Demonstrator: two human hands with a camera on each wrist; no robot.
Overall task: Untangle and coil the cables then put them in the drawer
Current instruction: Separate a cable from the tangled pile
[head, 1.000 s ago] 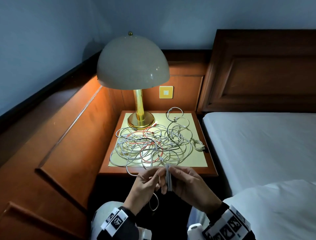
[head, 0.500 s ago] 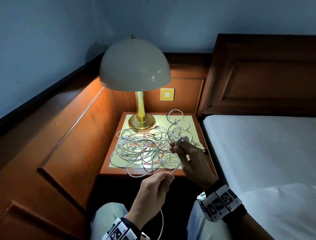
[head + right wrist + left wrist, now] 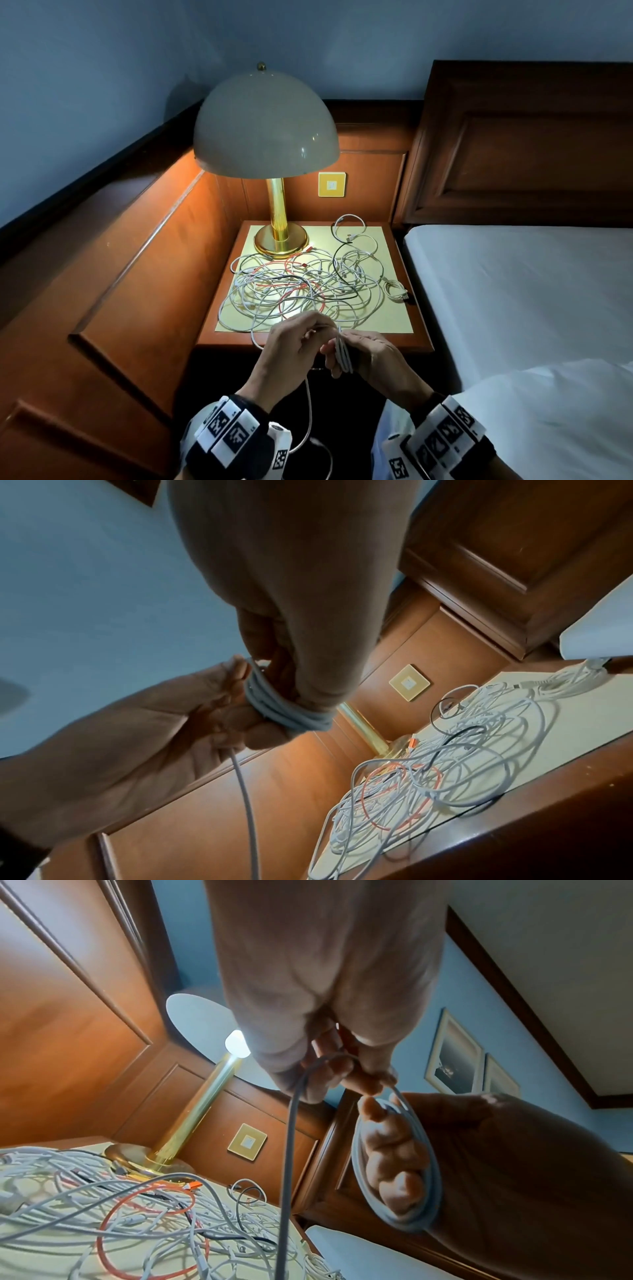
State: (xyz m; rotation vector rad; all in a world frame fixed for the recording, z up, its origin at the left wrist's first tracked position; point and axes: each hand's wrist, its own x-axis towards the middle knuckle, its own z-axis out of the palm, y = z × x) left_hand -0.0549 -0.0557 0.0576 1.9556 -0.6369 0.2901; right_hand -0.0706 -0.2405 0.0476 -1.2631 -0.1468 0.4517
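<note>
A tangle of white, red and black cables [image 3: 301, 287] covers the nightstand top [image 3: 387, 339]. In front of its edge, my right hand [image 3: 337, 363] holds a white cable coil [image 3: 344, 358] wound round its fingers, as the coil [image 3: 430, 1175] shows in the left wrist view and the coil [image 3: 284, 708] in the right wrist view. My left hand [image 3: 318, 329] pinches the same cable's loose tail [image 3: 309, 411] right beside the coil. The tail hangs down towards my lap. A small finished bundle [image 3: 395, 290] lies at the nightstand's right edge. No drawer shows.
A brass lamp [image 3: 279, 236] with a wide dome shade stands at the back left of the nightstand. The bed [image 3: 513, 291] with a white sheet lies close on the right. Wooden wall panelling [image 3: 137, 274] runs along the left.
Half a second ago my right hand was stretched out over the table with the coil and my left hand was lower. Both hands have come back together at the nightstand's front edge.
</note>
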